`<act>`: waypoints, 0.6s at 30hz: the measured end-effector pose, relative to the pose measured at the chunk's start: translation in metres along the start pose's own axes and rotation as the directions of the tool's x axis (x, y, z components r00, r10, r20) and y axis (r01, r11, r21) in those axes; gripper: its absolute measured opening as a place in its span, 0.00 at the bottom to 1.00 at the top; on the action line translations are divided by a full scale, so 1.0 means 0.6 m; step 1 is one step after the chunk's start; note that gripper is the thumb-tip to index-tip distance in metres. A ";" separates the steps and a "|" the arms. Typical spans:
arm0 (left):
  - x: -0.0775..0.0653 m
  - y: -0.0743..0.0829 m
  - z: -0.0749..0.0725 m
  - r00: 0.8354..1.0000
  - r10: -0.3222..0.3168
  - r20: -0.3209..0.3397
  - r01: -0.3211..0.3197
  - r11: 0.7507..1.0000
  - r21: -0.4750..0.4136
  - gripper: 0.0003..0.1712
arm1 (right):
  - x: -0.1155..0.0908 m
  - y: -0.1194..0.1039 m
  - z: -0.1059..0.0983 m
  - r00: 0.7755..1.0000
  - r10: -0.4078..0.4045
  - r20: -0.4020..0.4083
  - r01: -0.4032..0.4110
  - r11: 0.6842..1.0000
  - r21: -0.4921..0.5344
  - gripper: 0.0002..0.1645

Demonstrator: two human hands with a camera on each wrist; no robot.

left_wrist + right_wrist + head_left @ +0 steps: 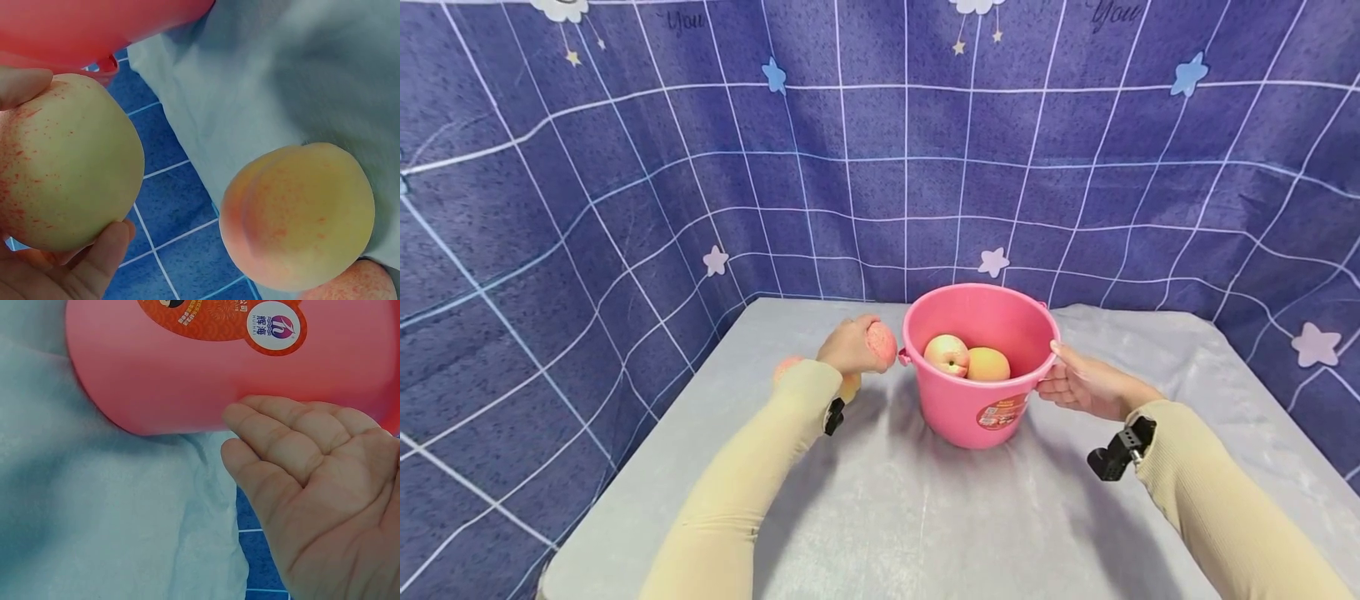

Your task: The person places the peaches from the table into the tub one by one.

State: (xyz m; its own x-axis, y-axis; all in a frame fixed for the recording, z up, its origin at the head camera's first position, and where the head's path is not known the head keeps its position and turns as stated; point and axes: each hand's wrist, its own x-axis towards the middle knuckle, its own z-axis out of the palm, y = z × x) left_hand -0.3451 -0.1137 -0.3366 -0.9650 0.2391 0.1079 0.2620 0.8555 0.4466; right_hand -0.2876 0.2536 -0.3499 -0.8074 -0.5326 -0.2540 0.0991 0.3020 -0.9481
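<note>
My left hand grips a peach just left of the pink bucket. In the left wrist view this peach is pale green-yellow with red specks, held between thumb and fingers. My right hand holds the bucket's right rim, its thumb over the edge and its fingers along the outer wall. Inside the bucket lie a pale peach and an orange-yellow fruit. A yellow-pink peach and a reddish one rest below the left hand, partly hidden by the arm in the head view.
The table is covered by a grey cloth. Behind it hangs a blue curtain with white lines and stars. An orange label is on the bucket's front, and a handle lug sticks out at its left rim.
</note>
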 end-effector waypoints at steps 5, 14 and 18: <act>-0.001 0.006 -0.003 1.000 -0.001 0.003 0.000 1.000 0.012 0.49 | 0.000 0.001 0.000 1.000 -0.001 -0.003 0.001 1.000 0.012 0.55; 0.000 0.002 -0.012 1.000 0.004 -0.021 -0.003 1.000 0.018 0.49 | 0.001 0.003 0.000 1.000 -0.011 0.013 0.011 1.000 0.011 0.55; -0.001 -0.001 -0.019 1.000 0.001 -0.031 0.000 1.000 0.010 0.48 | 0.001 0.004 -0.001 1.000 -0.019 0.019 0.019 1.000 0.007 0.55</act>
State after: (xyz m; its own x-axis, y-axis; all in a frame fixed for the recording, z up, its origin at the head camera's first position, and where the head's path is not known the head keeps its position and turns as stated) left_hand -0.3451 -0.1194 -0.3268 -0.9648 0.2254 0.1354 0.2623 0.8602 0.4373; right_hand -0.2879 0.2543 -0.3522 -0.7979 -0.5531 -0.2398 0.0881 0.2865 -0.9540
